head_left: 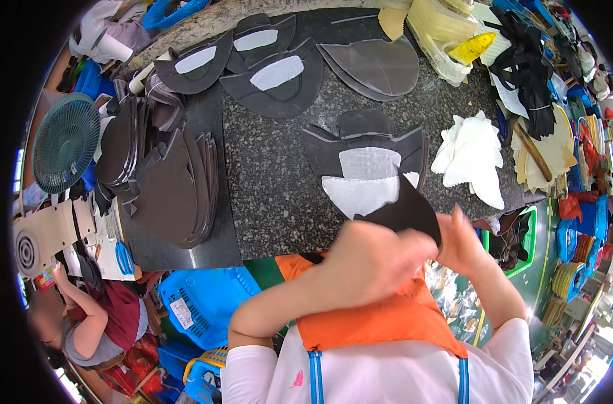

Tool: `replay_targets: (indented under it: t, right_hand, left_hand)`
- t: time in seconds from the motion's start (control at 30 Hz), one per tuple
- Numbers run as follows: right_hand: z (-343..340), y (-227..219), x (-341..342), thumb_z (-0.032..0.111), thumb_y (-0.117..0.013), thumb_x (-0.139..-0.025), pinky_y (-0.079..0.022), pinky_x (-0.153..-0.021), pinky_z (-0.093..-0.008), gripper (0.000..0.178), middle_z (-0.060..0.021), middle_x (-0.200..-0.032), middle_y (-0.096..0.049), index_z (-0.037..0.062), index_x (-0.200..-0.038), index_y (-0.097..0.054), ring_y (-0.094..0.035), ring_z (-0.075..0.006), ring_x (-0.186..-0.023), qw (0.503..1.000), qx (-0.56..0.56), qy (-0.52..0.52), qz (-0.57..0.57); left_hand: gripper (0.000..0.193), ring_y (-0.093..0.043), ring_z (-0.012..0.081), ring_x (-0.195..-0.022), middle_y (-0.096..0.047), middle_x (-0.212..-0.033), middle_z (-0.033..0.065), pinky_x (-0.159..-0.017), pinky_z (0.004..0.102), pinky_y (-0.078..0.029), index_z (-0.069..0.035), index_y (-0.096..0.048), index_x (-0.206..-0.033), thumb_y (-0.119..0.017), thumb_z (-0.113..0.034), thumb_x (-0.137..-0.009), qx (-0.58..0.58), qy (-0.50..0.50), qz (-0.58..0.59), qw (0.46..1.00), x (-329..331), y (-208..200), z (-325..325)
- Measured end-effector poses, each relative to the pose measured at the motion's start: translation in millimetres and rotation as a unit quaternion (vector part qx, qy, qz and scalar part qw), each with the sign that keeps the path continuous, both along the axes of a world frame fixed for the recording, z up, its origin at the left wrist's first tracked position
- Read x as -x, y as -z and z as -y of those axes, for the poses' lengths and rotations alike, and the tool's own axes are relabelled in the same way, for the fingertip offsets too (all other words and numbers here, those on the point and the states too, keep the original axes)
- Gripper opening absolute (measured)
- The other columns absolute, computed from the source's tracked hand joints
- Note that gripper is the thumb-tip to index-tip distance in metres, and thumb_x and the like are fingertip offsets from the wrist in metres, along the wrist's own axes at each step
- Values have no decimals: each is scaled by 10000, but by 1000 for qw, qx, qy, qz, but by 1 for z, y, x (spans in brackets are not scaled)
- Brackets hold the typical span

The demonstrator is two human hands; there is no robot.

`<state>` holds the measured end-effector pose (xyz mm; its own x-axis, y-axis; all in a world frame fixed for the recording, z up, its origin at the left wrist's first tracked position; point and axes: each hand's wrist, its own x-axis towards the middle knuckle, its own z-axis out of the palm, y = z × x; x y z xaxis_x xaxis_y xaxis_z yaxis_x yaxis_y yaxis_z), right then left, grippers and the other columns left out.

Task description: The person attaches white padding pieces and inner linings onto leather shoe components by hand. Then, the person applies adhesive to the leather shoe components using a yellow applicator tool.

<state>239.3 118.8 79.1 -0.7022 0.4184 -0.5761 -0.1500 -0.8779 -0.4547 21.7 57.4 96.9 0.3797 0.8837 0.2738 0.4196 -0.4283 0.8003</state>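
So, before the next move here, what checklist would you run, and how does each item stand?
1. Dark, pointed sheet piece at both the left hand and right hand: ok.
2. Firm grip: cannot tell; the left hand is blurred.
3. White scalloped-edge strip fully visible: not ok; the dark piece hides part of it.
4. Loose white scalloped pieces clear of the hands: ok, beyond the right hand.
5. Brown-black stacked curved pieces clear of the hands: ok, far left.

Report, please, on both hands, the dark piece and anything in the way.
Left hand and right hand at dark piece, grip unclear. It overlaps white scalloped piece in view. Left hand partly hides dark piece.
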Motion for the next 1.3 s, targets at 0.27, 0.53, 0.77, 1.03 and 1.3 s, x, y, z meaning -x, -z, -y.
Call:
replay_targets:
  t: [0.27, 0.53, 0.77, 1.03, 1.3]
  right_hand:
    - [-7, -10, 26, 229, -566, -938, -455, -998, -429, 501, -133, -1306, -558, -4, -1363, -438, -560, -263, -1190, 993, -23, 79, -82]
    - [-14, 5, 5, 343, -599, -911, -380, -1057, -480, 605, -162, -1398, -489, 4, -1384, -430, -480, -316, -1283, 987, -14, 101, -125]
    - [-10, 4, 14, 85, -631, -915, -506, -853, -307, 240, -77, -1039, -673, -33, -1122, -601, -641, -168, -952, 954, -258, 128, 82]
    - [-6, 20, 28, 46, -658, -900, -484, -755, -223, 147, -22, -909, -674, -27, -1027, -656, -593, -63, -838, 839, -439, 162, 278]
    - [-39, 50, 53, 82, -694, -866, -491, -625, -275, 148, -117, -812, -683, -15, -972, -657, -630, -120, -682, 680, -608, 124, 391]
  left_hand:
    - [721, -534, 243, -1172, -574, -1214, 99, -1061, 440, -380, -9, -479, -1325, -388, -621, -954, 199, -205, 664, 691, 17, 40, -4]
    - [663, -414, 255, -1354, -457, -1453, 97, -1126, 467, -311, -68, -402, -1428, -297, -567, -1006, 462, -55, 761, 452, 0, 67, 5]
    - [220, -662, 176, -987, -637, -1142, 116, -876, 340, -557, -9, -564, -1155, -557, -134, -973, 467, -34, 684, 560, 14, 63, 20]
    - [50, -667, 139, -812, -618, -952, 71, -654, 305, -607, -37, -494, -928, -520, -2, -953, 267, -245, 625, 692, 36, 60, 29]
    - [133, -596, 269, -839, -625, -838, 93, -775, 365, -472, -38, -578, -801, -703, -5, -768, -9, -455, 50, 889, 57, 79, -23]
